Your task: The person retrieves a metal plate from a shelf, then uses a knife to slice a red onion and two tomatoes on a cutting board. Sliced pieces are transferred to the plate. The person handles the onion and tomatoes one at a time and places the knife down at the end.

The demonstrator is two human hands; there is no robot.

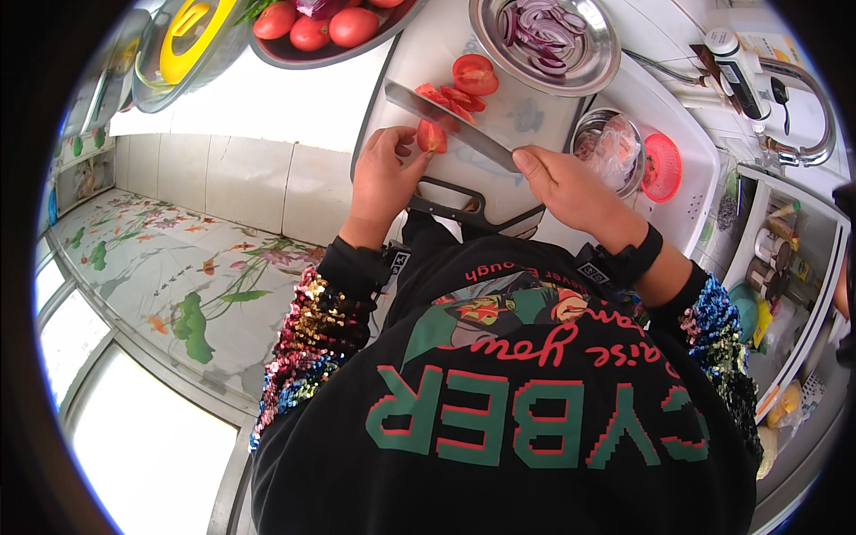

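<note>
My right hand (558, 184) grips the handle end of a wide-bladed kitchen knife (481, 146), whose blade reaches up and left across the cutting board (535, 124). A tomato piece (432, 136) lies just below the blade, with the fingertips of my left hand (388, 177) at its left and lower edge. Beyond the blade are several cut tomato wedges (461, 100), partly covered by it. A tomato half (475, 75) rests cut face up behind them. Whether the edge touches the tomato piece cannot be told.
A steel bowl of sliced red onion (548, 37) overlaps the board's far edge. Whole tomatoes (353, 27) fill a dark-rimmed container at the back left. At right, a sink (695, 160) holds a metal bowl with a plastic bag (615, 150) and a red strainer (662, 167), beside a faucet (829, 127).
</note>
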